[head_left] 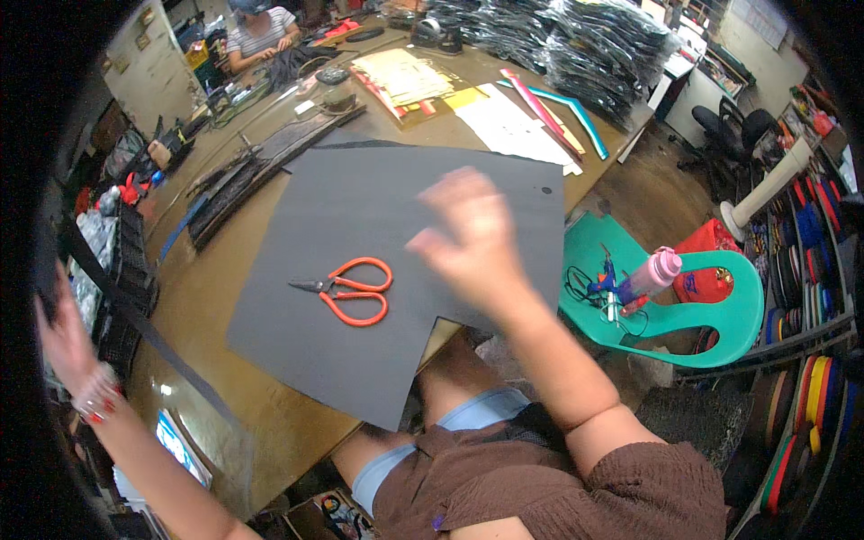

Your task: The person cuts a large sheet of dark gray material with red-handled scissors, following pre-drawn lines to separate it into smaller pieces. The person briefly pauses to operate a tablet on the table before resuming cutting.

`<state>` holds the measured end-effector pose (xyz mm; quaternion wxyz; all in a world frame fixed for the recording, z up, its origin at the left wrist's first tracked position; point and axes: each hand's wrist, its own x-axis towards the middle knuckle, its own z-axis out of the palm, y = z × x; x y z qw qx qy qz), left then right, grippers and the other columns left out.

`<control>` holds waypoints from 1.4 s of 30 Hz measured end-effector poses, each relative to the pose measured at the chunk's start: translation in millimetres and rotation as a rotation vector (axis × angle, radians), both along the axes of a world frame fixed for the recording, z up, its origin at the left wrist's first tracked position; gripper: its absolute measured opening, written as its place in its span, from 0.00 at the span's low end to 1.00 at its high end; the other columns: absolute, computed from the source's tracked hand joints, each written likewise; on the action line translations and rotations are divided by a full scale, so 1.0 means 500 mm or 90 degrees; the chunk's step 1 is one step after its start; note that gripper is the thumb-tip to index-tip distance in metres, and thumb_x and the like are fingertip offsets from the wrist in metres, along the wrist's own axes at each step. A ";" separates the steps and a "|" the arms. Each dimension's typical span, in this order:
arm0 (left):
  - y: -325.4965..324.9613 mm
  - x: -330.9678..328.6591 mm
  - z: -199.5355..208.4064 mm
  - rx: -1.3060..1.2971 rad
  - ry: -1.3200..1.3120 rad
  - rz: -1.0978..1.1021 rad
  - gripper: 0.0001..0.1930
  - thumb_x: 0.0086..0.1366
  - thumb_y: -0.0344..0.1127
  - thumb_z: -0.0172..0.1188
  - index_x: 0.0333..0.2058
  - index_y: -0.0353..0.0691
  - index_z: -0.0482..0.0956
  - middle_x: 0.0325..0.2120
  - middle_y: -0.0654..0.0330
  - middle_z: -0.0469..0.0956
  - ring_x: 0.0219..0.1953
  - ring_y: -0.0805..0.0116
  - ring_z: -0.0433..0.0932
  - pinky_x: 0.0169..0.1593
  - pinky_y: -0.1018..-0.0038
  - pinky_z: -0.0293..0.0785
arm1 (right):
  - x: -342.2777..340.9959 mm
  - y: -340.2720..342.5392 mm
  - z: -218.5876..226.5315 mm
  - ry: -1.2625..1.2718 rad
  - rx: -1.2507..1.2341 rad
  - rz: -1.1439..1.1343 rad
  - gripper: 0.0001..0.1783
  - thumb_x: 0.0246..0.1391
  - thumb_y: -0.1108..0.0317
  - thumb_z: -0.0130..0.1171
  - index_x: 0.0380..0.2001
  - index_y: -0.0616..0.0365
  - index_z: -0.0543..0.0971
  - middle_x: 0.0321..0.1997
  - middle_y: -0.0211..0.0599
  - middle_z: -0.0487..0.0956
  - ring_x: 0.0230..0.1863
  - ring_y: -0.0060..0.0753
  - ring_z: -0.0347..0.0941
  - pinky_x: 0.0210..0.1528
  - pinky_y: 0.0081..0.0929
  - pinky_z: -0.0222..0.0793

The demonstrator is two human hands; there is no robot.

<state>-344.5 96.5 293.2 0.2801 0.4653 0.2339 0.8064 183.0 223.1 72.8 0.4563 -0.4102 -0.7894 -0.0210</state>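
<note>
A large dark grey sheet (360, 207) lies flat over the table's near side, with a notch in its near right edge. On it rest snips with orange looped handles (387, 270), blades pointing left. Above the sheet, right of the snips, my right hand (468, 229) is blurred by motion, empty, its fingers apart. At the far left my left hand (67, 333) reaches up with its fingers around a dark part of a long black strip (148, 333), partly lost in the dark rim. That strip slants down across the table's left side.
A green plastic chair (738, 306) at right bears a pink bottle (652, 274) and a blue glue gun (609, 270). Farther back are yellowish sheets (405, 76), plastic-wrapped stacks (594, 54) and a dark long-edged tray (270, 171). Another person (259, 36) sits at the far left.
</note>
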 end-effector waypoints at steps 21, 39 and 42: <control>0.036 0.261 -0.618 -0.347 -0.299 -0.034 0.20 0.59 0.32 0.53 0.49 0.36 0.62 0.48 0.57 0.67 0.48 0.65 0.66 0.50 0.70 0.66 | 0.284 0.191 -0.438 1.018 -0.691 -0.194 0.30 0.53 0.48 0.36 0.51 0.61 0.61 0.52 0.40 0.65 0.51 0.36 0.61 0.49 0.31 0.58; 0.029 0.227 -0.630 -0.394 -0.187 0.065 0.23 0.60 0.36 0.52 0.51 0.33 0.60 0.50 0.57 0.64 0.50 0.66 0.64 0.53 0.71 0.61 | 0.449 -0.025 -0.448 1.006 -0.515 -0.162 0.37 0.50 0.35 0.36 0.55 0.51 0.53 0.37 0.32 0.65 0.24 0.24 0.66 0.23 0.22 0.68; 0.033 0.238 -0.622 -0.406 -0.181 0.074 0.23 0.60 0.36 0.52 0.51 0.33 0.60 0.50 0.57 0.64 0.49 0.66 0.65 0.52 0.71 0.61 | 0.483 -0.063 -0.457 1.003 -0.487 -0.192 0.34 0.51 0.35 0.36 0.47 0.55 0.59 0.31 0.33 0.66 0.23 0.26 0.68 0.23 0.23 0.69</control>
